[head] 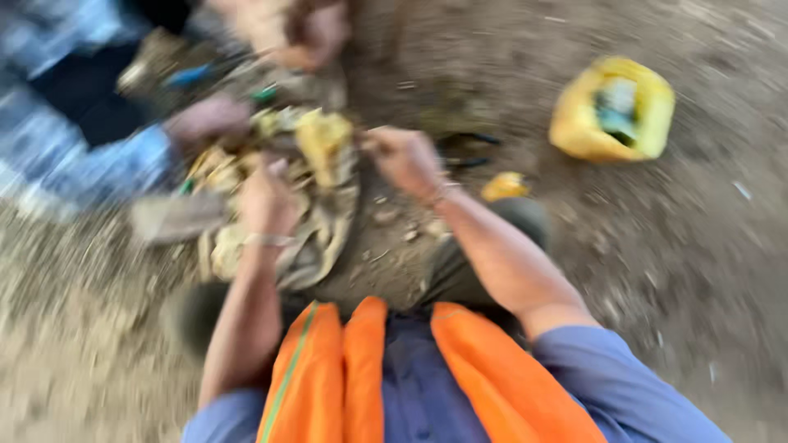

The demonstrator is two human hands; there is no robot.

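The picture is heavily motion-blurred. My left hand (264, 197) rests on a heap of yellowish-brown scraps (316, 164) lying on bare dirt, its fingers closed around part of the heap. My right hand (406, 157) pinches the heap's right edge with bent fingers. What exactly each hand grips is too blurred to tell. Both wrists wear thin bands. My blue shirt and orange vest fill the bottom of the view.
Another person in a blue patterned sleeve (98, 156) reaches a hand (209, 119) into the heap from the left; a second hand (316, 37) is above it. A yellow bag (611, 107) lies at upper right, a small yellow piece (505, 186) nearer.
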